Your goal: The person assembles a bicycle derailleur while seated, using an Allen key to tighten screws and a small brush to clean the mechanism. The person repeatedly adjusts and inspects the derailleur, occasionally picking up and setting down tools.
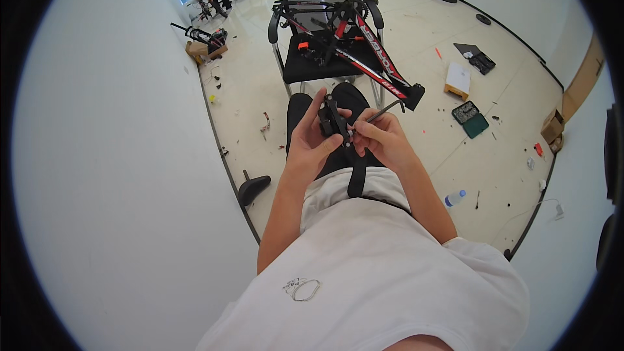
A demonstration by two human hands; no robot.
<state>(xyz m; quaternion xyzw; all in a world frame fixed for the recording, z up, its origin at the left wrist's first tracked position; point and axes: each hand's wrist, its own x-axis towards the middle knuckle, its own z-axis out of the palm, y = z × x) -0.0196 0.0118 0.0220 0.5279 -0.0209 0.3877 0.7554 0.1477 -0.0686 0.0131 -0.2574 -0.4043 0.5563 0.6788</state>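
A small black part (333,116) is near the centre of the frame, above the person's lap. The left hand (308,142) grips it between thumb and fingers; the right hand (382,138) is closed on a dark bent key (385,112) at its right side. Whether the key's tip sits inside the part, I cannot tell. The part seems rather light and stiff, maybe somewhat slippery if smooth; its outer edges should offer the safest hold.
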